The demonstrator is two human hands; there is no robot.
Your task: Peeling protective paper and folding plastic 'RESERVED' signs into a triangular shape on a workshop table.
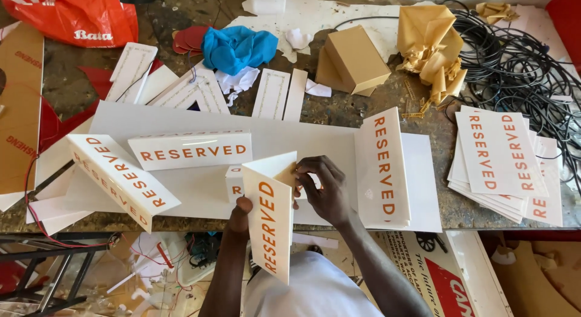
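The person held a folded white sign with orange lettering [270,223] upright at the near edge of the table [363,108], and everything else lay around that sign. The left hand [240,211] was mostly hidden behind the sign's near panel, with the thumb showing at its left edge, so it appeared to grip the panel from below. The right hand [324,187] pinched the sign's inner brown face near the top fold, fingers curled against it. Under the sign lay a large white sheet [200,187] covering the middle of the table. Just left of the sign, partly behind it, a small white piece [233,182] rested on that sheet. Farther left stood two finished folded signs, one [190,149] lying level and one [121,179] angled toward the table's near edge. Just right of the sign stood another folded sign [381,165] set lengthwise. Well to the right lay a stack of flat printed sign blanks [502,162], with a tangle of black cable [520,56] beyond it. Behind the sign, across the table, sat a brown cardboard box [352,59], crumpled tan paper [431,47] and a blue cloth [237,47].
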